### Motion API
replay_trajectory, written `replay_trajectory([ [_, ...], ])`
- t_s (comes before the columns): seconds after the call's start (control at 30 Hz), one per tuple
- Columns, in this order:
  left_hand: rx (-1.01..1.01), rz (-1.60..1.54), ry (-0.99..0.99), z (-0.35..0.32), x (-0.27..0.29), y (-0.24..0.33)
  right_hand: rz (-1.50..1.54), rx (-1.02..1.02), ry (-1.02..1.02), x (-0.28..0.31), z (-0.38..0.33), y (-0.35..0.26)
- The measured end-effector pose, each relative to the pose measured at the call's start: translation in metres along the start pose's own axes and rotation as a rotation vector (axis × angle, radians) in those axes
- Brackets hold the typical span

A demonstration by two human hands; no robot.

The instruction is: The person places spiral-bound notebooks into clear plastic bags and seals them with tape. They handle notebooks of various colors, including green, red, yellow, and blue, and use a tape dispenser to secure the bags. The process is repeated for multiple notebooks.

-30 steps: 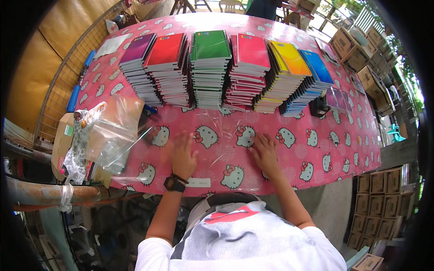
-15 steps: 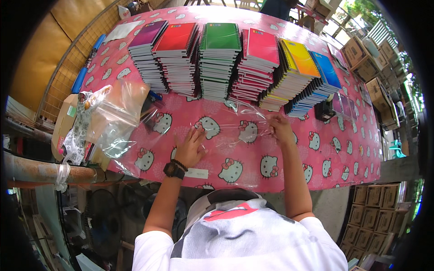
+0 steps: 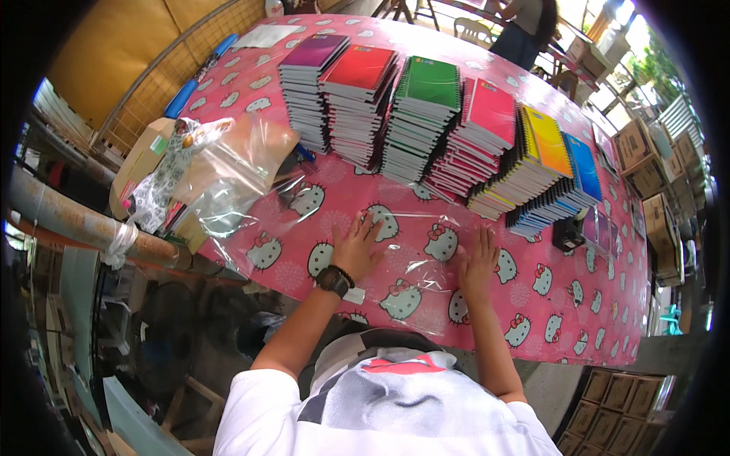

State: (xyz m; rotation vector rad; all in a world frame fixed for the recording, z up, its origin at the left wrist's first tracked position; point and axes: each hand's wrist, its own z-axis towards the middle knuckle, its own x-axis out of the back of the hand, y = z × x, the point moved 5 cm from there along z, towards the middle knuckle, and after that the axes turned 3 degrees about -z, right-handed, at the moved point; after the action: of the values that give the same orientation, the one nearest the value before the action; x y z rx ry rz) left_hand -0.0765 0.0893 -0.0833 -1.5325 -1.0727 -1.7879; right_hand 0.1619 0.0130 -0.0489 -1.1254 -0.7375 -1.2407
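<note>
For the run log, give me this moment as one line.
left hand flat on clear plastic sheet | right hand flat on it | notebook stacks behind

Probably stationery packing stall: notebook stacks (image 3: pixel 426 121), cartons (image 3: pixel 646 163)

Bench (image 3: pixel 578 319) covered with a pink cartoon-cat cloth. Along its far half, a row of six spiral-notebook stacks, side by side: purple-topped stack (image 3: pixel 308 83), red-topped stack (image 3: pixel 357 102), green-topped stack (image 3: pixel 422 114), pink-topped stack (image 3: pixel 475 140), yellow-orange stack (image 3: pixel 525 171), leaning, and blue stack (image 3: pixel 563 194), also leaning. Black tape dispenser (image 3: pixel 566 234) just beside the blue stack. Heap of clear plastic bags (image 3: pixel 228 178) at the bench's left edge, partly over a cardboard box (image 3: pixel 141 163). Blue tube (image 3: pixel 194 76) along the left rim. Stacked cardboard cartons (image 3: pixel 646 156) beyond the right side. Another person (image 3: pixel 528 30) stands at the far end.
</note>
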Motion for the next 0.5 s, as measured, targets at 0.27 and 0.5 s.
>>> replay_trajectory([
  [0.27, 0.121, -0.063, 0.105, -0.005, -0.003, -0.035, -0.145, -0.142, -0.414, 0.003, -0.044, 0.021],
  [0.5, -0.253, -0.875, 0.229, -0.001, 0.120, 0.016, 0.690, 0.161, -0.249, 0.109, 0.039, -0.061],
])
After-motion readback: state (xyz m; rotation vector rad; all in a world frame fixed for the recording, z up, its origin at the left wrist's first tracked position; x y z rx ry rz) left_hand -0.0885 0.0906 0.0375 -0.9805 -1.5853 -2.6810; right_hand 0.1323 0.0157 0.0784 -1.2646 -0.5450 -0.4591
